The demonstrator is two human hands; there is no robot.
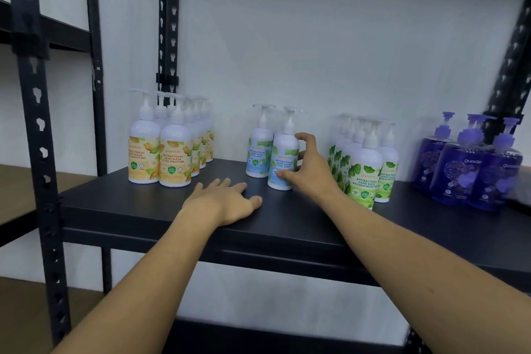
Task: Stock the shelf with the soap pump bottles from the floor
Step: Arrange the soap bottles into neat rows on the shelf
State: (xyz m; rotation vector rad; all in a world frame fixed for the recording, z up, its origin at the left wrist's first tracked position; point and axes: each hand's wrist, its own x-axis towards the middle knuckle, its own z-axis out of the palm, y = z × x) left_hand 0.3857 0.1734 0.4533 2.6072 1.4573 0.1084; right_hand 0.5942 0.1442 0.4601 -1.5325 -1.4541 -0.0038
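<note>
On the black shelf [138,204] stand groups of white soap pump bottles. My right hand [309,165] grips the front blue-labelled mint bottle [283,152], thumb on its label and fingers curled round its right side. A second mint bottle [258,149] stands just behind and left of it. My left hand [227,198] rests flat on the shelf, fingers straight, to the left of that bottle. Yellow-labelled bottles [161,146] stand in rows at the left. Green-labelled bottles [365,164] stand right of my right hand.
Purple pump bottles [462,164] fill the shelf's right end. Black slotted uprights [37,123] frame the unit, with another rack at the left. A white wall backs the shelf. A lower shelf [258,336] lies beneath.
</note>
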